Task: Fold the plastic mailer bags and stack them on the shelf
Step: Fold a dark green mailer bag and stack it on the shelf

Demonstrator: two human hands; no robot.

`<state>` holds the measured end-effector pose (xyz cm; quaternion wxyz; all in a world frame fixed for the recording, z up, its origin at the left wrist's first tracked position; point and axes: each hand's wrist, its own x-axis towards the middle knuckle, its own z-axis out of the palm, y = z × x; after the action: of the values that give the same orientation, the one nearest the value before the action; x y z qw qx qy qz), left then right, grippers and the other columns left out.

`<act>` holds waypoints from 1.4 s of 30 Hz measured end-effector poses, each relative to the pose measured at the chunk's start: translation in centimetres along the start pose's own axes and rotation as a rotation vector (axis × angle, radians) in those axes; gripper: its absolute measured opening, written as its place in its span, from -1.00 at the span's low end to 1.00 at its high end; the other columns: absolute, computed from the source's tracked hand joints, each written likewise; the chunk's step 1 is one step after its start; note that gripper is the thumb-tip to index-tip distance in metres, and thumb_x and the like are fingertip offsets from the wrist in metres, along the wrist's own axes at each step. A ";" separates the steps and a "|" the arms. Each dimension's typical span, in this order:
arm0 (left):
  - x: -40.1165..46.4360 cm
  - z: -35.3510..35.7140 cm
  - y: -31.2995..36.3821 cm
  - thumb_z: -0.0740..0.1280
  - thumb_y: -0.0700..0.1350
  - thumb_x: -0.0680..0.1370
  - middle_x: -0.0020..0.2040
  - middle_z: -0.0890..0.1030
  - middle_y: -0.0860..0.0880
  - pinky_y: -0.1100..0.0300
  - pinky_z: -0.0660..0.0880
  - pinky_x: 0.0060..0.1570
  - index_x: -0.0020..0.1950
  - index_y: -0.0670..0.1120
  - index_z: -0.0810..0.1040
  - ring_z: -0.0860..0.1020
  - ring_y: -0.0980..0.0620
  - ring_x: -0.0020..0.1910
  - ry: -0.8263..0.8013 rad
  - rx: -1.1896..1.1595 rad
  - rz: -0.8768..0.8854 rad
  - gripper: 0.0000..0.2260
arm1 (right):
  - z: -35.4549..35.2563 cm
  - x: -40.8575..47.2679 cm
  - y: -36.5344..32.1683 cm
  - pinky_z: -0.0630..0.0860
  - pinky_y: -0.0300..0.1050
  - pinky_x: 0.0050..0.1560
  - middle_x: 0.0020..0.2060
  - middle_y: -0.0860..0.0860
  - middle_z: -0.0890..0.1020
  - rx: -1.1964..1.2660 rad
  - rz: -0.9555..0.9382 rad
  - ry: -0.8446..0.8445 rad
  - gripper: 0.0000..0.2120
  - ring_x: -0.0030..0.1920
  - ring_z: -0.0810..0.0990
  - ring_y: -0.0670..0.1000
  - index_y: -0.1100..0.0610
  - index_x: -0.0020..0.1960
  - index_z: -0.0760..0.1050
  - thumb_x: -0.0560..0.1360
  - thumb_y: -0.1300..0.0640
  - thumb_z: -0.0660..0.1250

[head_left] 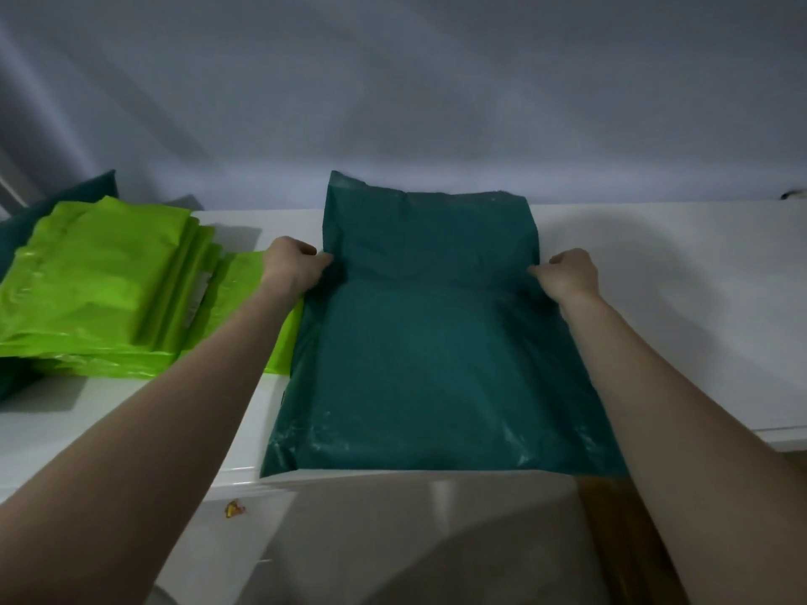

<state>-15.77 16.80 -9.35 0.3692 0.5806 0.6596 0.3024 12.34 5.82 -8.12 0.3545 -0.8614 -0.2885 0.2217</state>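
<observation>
Dark green mailer bag (436,342) lay flat on white shelf (677,277); left hand (292,262) and right hand (570,272) each pinched side edge in tight grip, likely to start fold; lime green stack (100,290) sat left

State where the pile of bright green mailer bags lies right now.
In the head view, the pile of bright green mailer bags lies at the left on the white shelf top, beside the dark teal bag and the left hand.
</observation>
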 end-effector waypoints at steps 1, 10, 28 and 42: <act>0.2 0.1 0.0 0.38 -0.15 0.49 -0.32 0.56 -0.13 0.16 0.57 -0.20 -0.23 -0.17 0.53 0.53 0.03 -0.47 0.003 -0.017 -0.007 -0.86 | 0.0 0.0 -0.1 0.41 -0.10 -0.35 -0.34 0.14 0.49 -0.001 -0.007 -0.005 -0.84 -0.17 0.51 0.11 0.29 -0.29 0.46 0.46 0.27 0.29; 0.0 -0.5 0.0 0.35 -0.28 0.50 -0.36 0.48 -0.06 0.40 0.43 -0.60 -0.07 -0.21 0.56 0.43 0.21 -0.69 0.058 -0.246 -0.007 -0.97 | -0.8 1.1 0.6 0.59 0.02 0.01 -0.03 0.21 0.65 0.032 -0.051 0.121 -0.78 -0.07 0.61 0.18 0.35 0.04 0.60 0.44 0.34 0.27; -1.9 -0.1 0.7 0.25 0.08 0.56 -0.02 0.56 -0.04 0.22 0.59 -0.13 0.13 -0.11 0.42 0.61 -0.02 -0.08 -0.174 -0.723 -0.144 -0.71 | -1.3 -0.7 0.7 0.57 -0.02 -0.04 -0.16 0.16 0.59 0.715 0.134 -0.147 -0.61 -0.14 0.63 0.13 0.18 0.12 0.38 0.57 -0.13 0.05; -4.5 -1.7 0.1 0.28 -0.09 0.56 -0.18 0.56 0.04 0.19 0.50 -0.27 0.11 0.03 0.54 0.50 0.19 -0.33 -0.031 -0.226 0.154 -0.85 | -2.3 -2.1 2.2 0.39 -0.36 -0.50 -0.19 0.04 0.58 0.574 -0.104 -0.063 -0.86 -0.32 0.53 -0.10 0.12 -0.11 0.55 0.50 0.32 0.29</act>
<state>-16.90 12.44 -7.67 0.4183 0.5887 0.5690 0.3933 12.92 2.05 -7.88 0.5854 -0.7027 -0.2685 0.3024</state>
